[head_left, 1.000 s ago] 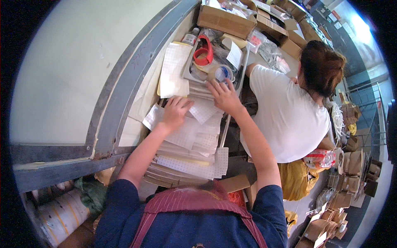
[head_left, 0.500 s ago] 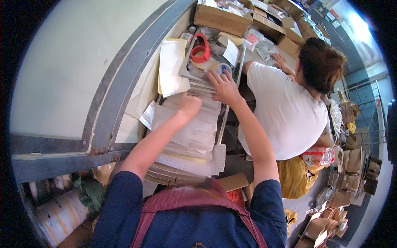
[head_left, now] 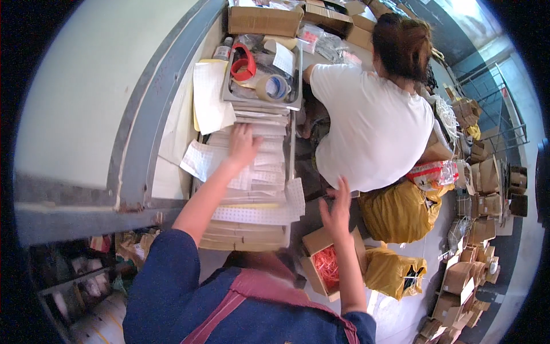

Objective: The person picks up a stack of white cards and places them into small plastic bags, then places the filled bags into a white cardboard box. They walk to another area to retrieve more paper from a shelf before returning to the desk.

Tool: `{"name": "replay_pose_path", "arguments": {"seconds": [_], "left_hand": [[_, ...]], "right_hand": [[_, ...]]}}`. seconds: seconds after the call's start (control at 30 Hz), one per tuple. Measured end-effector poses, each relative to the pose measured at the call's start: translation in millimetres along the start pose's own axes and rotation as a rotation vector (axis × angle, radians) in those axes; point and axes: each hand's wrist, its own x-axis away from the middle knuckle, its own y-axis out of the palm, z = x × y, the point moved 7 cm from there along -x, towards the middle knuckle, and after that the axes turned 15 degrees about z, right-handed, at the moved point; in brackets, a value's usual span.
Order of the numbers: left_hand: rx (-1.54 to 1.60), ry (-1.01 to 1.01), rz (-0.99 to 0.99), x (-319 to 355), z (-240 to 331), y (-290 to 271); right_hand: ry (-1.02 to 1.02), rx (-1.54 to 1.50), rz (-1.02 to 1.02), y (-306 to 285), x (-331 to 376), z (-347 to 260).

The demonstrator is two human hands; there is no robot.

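Observation:
My left hand point(head_left: 244, 146) rests, fingers stretched, on a long row of overlapping white paper sheets point(head_left: 269, 157). To the right of the row, my right hand point(head_left: 338, 207) is raised in the air with its fingers apart and nothing in it. Beyond the sheets sits a grey tray point(head_left: 296, 103) holding a red tape dispenser point(head_left: 250, 64) and a roll of packing tape point(head_left: 274, 88). Larger white printed sheets point(head_left: 212, 100) lie on a yellow one beside my left hand's far side. Another loose sheet point(head_left: 200, 162) sticks out left of the row.
A person in a white shirt point(head_left: 372, 126) sits close on the right. Below my right hand stands a cardboard box point(head_left: 317, 241) of orange-red shreds, with yellow bags point(head_left: 395, 212) beside it. Open cartons point(head_left: 263, 22) line the far end; a grey metal frame point(head_left: 154, 109) borders the left.
My right hand has left the tray's near edge and swung back and right, off the papers. My left hand has uncurled its fingers over the sheets. The view has shifted rightward.

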Motion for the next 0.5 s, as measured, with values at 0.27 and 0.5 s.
{"name": "replay_pose_path", "arguments": {"seconds": [0.27,0.5], "left_hand": [[0.023,-0.39,0.03,-23.0,-58.2,-11.7],[-0.146,-0.302,-0.034,-62.6,-52.9,-2.5]], "right_hand": [[0.567,0.179,0.3,-181.1,315.6,118.1],[0.934,0.17,0.44,-254.7,519.4,141.4]]}}
